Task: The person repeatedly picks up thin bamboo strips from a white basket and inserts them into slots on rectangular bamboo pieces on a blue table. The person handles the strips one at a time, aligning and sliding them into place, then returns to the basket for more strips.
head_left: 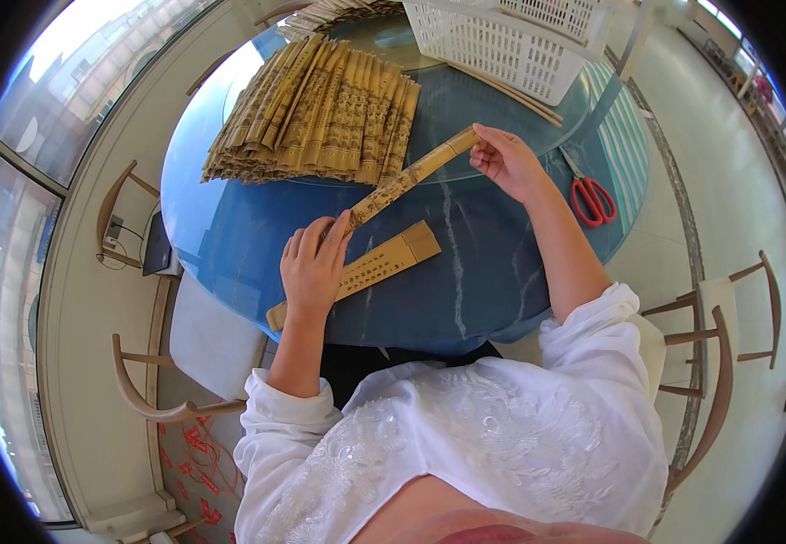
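Note:
A long, narrow, yellow-brown strip (418, 175) with a dark printed pattern stretches diagonally between my hands, above the table. My left hand (311, 263) is closed round its near end. At the far end, the fingers of my right hand (507, 163) pinch the tip. Beneath it a flat tan paper sleeve (379, 266) with rows of dark characters lies slanted on the table, partly hidden by my left hand and wrist. Beyond my hands, a large pile of similar patterned strips (311, 118) is stacked in layers.
The round table (493, 263) has a blue marbled cover. Red-handled scissors (592, 199) lie right of my right forearm. At the back stand a white plastic basket (502, 54), thin wooden sticks (511, 92) and another bundle (338, 14). Wooden chairs (724, 363) surround the table.

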A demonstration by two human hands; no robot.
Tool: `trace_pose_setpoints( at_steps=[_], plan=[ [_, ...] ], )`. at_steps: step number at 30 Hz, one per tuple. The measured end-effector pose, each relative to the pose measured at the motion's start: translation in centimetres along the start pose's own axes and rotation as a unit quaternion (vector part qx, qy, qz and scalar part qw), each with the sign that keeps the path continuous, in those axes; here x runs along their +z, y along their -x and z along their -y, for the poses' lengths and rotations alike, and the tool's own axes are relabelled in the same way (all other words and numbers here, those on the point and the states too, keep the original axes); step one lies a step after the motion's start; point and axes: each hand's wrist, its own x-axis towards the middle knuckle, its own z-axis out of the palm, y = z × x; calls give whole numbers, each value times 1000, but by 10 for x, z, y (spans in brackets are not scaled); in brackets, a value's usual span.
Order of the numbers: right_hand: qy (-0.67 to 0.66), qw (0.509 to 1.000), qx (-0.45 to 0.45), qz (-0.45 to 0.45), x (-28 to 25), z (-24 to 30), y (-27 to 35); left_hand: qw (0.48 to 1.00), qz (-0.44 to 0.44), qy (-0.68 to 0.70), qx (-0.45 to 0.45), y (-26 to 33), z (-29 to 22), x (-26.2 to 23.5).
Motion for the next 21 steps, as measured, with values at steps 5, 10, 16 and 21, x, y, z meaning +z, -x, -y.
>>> trace_pose_setpoints(
  at_steps=[5, 10, 16, 21],
  plan=[
    [399, 873, -209, -188, -8, 5, -1, 999, -4, -51, -7, -38, 8, -18],
    [705, 564, -310, -296, -43, 5, -9, 976, -3, -218, -15, -81, 49, 0],
    [751, 464, -220, -414, -103, 11, -21, 951, 76, -298, -40, -106, 70, 48],
    [746, 511, -143, -404, -101, 13, -21, 948, 116, -295, -42, -107, 63, 53]
  ],
)
